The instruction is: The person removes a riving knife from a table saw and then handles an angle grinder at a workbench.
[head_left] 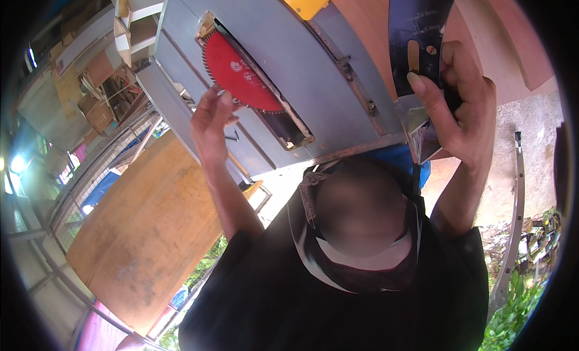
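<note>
A red circular saw blade (242, 73) with a toothed rim rises through the long opening of a grey saw table (329, 100). My left hand (212, 124) is at the blade's near left edge. Its fingertips are pinched together beside the teeth, with a small pale bit at their tips that I cannot make out. Over the table's right side, my right hand (461, 103) grips a dark metal plate (416, 37) by its lower end, thumb in front and fingers behind. A slot and a round hole pierce the plate near my thumb.
A yellow piece (306, 0) lies at the table's far edge. Reddish wooden boards (512, 34) are at the far right. To the left, a large plywood sheet (145, 236) stands near a wire mesh (90, 170) and piled wood offcuts (99, 112).
</note>
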Demonstrator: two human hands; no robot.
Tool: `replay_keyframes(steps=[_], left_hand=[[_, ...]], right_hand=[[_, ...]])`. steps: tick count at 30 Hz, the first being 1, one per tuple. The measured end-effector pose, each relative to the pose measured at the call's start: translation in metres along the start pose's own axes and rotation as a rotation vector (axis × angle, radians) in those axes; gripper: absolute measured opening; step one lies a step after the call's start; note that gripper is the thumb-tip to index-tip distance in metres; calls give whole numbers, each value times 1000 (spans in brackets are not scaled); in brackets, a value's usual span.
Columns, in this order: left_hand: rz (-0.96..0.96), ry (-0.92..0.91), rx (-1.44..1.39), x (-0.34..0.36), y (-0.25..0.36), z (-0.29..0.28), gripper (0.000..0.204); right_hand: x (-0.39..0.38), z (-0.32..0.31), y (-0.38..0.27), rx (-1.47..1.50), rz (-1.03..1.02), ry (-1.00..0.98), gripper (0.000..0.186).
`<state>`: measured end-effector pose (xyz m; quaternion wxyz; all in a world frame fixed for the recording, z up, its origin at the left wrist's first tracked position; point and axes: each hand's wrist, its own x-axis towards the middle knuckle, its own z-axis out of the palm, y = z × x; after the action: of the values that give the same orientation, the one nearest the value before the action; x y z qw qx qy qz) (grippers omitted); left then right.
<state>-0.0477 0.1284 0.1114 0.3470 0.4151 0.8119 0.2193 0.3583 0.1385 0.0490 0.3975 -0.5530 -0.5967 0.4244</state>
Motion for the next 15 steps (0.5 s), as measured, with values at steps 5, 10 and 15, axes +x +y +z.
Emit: replay_keyframes(steps=[5, 10, 15], left_hand=[[-16, -57, 44, -9, -2, 1, 61], [25, -58, 49, -5, -5, -1, 59], [58, -55, 37, -3, -5, -1, 58]], right_hand=[[0, -1, -2, -13, 5, -17, 27], [1, -1, -1, -2, 5, -14, 25], [1, 0, -2, 7, 13, -18, 23]])
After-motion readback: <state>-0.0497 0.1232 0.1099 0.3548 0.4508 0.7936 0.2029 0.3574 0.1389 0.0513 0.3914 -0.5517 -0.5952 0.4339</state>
